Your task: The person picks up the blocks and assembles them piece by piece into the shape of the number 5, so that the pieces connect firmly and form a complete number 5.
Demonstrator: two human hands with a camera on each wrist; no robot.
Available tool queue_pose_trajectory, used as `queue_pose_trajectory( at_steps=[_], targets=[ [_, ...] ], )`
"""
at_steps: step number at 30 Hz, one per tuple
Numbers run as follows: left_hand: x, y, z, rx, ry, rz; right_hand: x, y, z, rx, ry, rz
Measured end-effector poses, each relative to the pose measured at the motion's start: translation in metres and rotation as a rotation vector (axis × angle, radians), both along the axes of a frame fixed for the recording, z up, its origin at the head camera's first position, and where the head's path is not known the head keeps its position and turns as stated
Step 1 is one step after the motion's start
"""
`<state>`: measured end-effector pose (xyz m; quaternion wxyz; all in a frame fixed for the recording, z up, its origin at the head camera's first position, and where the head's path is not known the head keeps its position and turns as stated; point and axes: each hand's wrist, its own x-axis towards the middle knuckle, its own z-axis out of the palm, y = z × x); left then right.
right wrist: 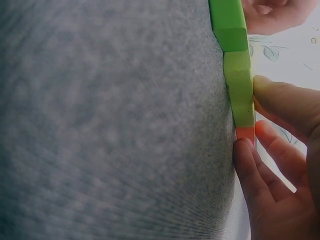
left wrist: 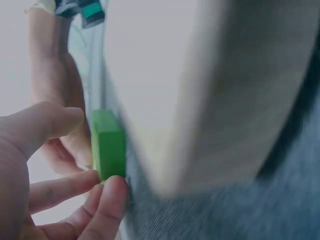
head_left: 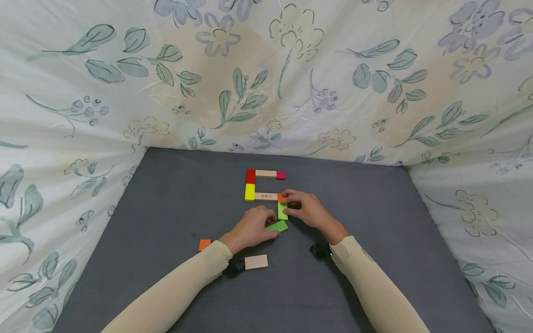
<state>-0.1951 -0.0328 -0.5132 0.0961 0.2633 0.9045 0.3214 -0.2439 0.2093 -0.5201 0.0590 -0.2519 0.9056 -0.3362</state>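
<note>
My left hand (head_left: 256, 225) holds a green block (head_left: 280, 226), which lies at an angle, its fingers beyond it and its thumb on the near side. The block's corner meets the near end of a light green block (head_left: 282, 213). At that light green block is my right hand (head_left: 310, 210), thumb along its right side. The fingertips of this hand reach an orange block (head_left: 281, 197) just beyond, partly covering it. In the left wrist view, fingertips touch the lower end of the green block (left wrist: 109, 147). The right wrist view shows green, light green and orange in a row.
The row continues with a printed wooden block (head_left: 265, 196), a yellow block (head_left: 250, 192), a red block (head_left: 251, 176), a plain wooden block (head_left: 265, 174) and a magenta block (head_left: 281, 175). Nearer lie an orange block (head_left: 204, 244) and a pale wooden block (head_left: 256, 262). Floral cloth (head_left: 266, 92) surrounds the grey surface.
</note>
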Motion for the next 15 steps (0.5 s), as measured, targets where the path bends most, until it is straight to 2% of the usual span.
queue_pose_trajectory(
  at_steps=[4, 8, 12, 15],
  targets=[
    [0.003, -0.009, 0.006, 0.032, 0.014, 0.028, 0.0, 0.0, -0.001, -0.002, -0.011, -0.007],
    [0.009, -0.025, 0.014, 0.135, -0.01, 0.03, 0.001, -0.001, -0.001, 0.009, -0.019, -0.014],
    [0.016, -0.043, 0.026, 0.239, -0.044, -0.05, 0.001, -0.001, 0.0, 0.011, -0.017, -0.012],
    [0.023, -0.056, 0.033, 0.281, -0.059, -0.118, 0.0, 0.0, 0.001, 0.001, -0.014, -0.007]
  ],
)
